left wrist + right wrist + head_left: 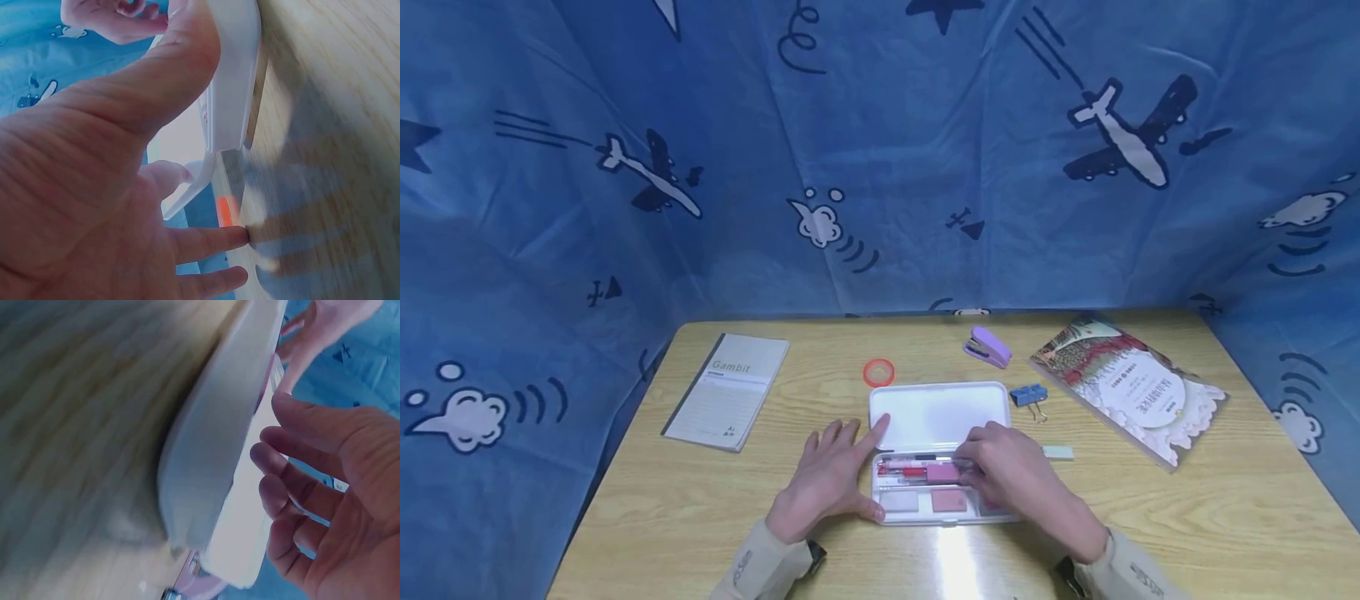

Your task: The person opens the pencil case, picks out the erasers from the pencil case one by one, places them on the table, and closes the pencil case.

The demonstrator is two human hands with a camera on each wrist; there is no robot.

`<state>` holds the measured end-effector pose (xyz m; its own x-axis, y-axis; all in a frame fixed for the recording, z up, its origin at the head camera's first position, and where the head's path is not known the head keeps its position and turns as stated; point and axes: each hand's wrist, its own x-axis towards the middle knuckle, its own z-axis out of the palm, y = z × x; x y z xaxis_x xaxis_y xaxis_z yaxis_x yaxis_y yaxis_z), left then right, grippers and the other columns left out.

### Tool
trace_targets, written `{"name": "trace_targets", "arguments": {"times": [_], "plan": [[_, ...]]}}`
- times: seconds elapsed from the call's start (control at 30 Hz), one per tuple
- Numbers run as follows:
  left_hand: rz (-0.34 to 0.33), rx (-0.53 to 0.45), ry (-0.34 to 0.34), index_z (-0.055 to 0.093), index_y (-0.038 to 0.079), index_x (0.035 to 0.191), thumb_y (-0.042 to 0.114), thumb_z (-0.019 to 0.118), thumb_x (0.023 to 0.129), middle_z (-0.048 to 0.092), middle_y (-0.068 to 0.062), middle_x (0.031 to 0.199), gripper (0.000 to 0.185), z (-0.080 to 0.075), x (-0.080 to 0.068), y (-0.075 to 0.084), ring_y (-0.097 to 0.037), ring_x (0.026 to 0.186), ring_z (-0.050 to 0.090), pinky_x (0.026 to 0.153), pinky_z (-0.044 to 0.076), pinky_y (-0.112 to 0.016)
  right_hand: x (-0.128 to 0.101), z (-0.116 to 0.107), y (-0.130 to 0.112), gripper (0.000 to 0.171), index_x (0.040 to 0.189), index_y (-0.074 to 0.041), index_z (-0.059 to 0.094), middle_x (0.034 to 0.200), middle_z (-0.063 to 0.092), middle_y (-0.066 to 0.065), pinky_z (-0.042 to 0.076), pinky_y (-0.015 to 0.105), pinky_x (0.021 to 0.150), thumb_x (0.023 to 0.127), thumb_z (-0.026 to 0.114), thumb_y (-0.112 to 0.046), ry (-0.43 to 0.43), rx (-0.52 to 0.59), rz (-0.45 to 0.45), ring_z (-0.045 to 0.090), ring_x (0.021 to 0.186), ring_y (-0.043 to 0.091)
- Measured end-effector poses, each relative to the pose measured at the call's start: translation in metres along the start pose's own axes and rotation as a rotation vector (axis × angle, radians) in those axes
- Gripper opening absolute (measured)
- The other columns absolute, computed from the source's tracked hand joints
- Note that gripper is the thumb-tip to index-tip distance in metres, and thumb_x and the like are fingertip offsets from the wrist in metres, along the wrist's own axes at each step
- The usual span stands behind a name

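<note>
A white pencil case [940, 415] lies with its lid folded back on the table, in front of me. Pens [904, 472], a pink eraser [943, 473] and paler blocks [949, 500] sit in its tray. Spread along the case's left side is my left hand [829, 483], thumb at the front left corner and index fingertip at the lid. My right hand [1009, 467] is over the right part of the tray, fingertips beside the pink eraser. In the right wrist view its fingers [294, 481] are loosely bent, with nothing visible between them.
A notebook [727, 393] lies to the left. Behind the case are a red tape roll [878, 372] and a purple stapler [988, 347]. To the right are a blue binder clip [1028, 395], a pale green strip [1057, 452] and a picture-covered book [1131, 392].
</note>
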<state>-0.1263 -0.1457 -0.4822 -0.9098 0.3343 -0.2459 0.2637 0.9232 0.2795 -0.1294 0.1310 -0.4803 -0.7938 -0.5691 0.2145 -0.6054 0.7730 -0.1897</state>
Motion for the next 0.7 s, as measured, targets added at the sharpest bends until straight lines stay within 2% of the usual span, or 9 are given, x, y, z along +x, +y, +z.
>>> {"name": "trace_targets", "arguments": {"times": [0.23, 0.7], "plan": [[0.004, 0.006, 0.000, 0.017, 0.033, 0.163, 0.060, 0.091, 0.054, 0.035, -0.022, 0.161, 0.135, 0.000, 0.001, 0.001, -0.048, 0.149, 0.029, 0.121, 0.022, -0.071, 0.008, 0.007, -0.010, 0.015, 0.084, -0.022, 0.078, 0.075, 0.066, -0.010, 0.042, 0.019, 0.059, 0.073, 0.088, -0.018, -0.022, -0.018, -0.025, 0.051, 0.069, 0.007], [-0.003, 0.004, -0.004, 0.017, 0.034, 0.163, 0.060, 0.091, 0.054, 0.035, -0.022, 0.161, 0.135, 0.000, 0.001, 0.000, -0.048, 0.149, 0.030, 0.121, 0.022, -0.071, 0.013, 0.010, -0.014, 0.014, 0.076, -0.022, 0.073, 0.073, 0.062, -0.011, 0.039, 0.018, 0.057, 0.073, 0.083, -0.014, -0.033, -0.057, -0.025, 0.048, 0.068, 0.008]]}}
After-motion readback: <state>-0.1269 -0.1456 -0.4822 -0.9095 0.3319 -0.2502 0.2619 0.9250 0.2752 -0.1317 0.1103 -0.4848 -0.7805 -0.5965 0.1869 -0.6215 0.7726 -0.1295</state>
